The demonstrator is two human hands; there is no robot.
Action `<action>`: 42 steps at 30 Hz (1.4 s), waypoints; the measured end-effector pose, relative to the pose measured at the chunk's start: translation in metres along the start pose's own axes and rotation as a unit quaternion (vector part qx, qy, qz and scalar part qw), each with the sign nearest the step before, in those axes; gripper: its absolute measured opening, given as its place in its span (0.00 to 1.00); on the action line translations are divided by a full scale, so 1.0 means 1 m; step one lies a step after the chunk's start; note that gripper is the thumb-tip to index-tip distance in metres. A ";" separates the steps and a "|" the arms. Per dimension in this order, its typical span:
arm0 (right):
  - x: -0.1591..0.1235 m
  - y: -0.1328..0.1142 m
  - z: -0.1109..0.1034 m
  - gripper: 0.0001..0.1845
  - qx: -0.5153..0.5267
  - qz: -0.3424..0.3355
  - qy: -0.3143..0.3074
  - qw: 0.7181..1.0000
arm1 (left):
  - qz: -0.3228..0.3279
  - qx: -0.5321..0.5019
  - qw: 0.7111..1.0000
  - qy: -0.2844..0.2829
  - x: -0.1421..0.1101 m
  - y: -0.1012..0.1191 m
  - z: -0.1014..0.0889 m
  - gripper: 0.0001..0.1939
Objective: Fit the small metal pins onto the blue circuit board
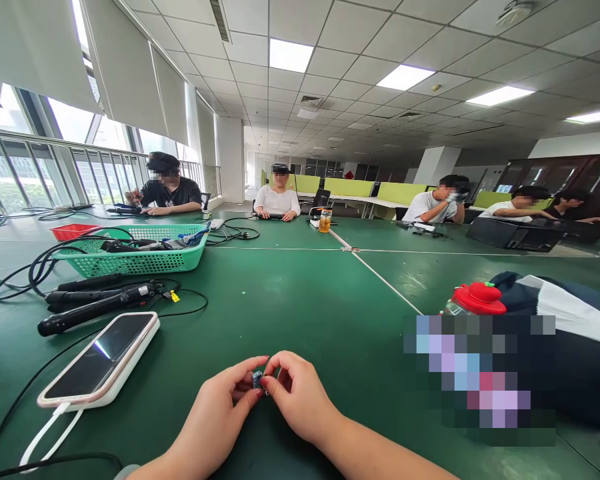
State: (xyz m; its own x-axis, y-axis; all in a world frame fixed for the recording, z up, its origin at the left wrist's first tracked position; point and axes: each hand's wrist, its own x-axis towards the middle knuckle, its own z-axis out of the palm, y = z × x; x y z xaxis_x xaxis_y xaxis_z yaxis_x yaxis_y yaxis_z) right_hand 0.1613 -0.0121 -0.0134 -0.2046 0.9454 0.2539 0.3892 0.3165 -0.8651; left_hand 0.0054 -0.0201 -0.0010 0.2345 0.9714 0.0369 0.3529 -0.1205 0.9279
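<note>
My left hand (220, 407) and my right hand (297, 393) meet low over the green table (305, 300), near its front edge. Both pinch one small blue-grey object (257, 380) between thumbs and fingertips; it is too small to name. A phone (100, 360) lies on a white power bank to the left of my hands, with a white cable running off its near end.
Black rod-shaped tools (100, 303) with cables lie at the left, behind them a green mesh basket (135, 250) and a red tray (73, 231). A red-capped bottle (473, 300) and a dark jacket (570, 333) sit at the right. Several people sit along the far side.
</note>
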 end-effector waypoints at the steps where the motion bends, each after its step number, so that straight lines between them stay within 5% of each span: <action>1: 0.000 0.000 0.000 0.02 -0.003 -0.002 0.002 1.000 | -0.001 -0.010 1.000 -0.003 0.000 0.000 0.000 0.21; 42: -0.001 0.003 0.000 0.02 -0.019 0.001 -0.018 1.000 | -0.004 -0.029 1.000 0.007 0.000 -0.002 0.001 0.18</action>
State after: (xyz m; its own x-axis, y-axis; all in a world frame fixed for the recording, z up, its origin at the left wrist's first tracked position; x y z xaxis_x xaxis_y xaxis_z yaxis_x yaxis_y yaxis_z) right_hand 0.1625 -0.0118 -0.0166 -0.2357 0.9429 0.2355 0.4237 0.3178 -0.8482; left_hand 0.0058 -0.0200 -0.0029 0.2197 0.9749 0.0350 0.3017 -0.1020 0.9479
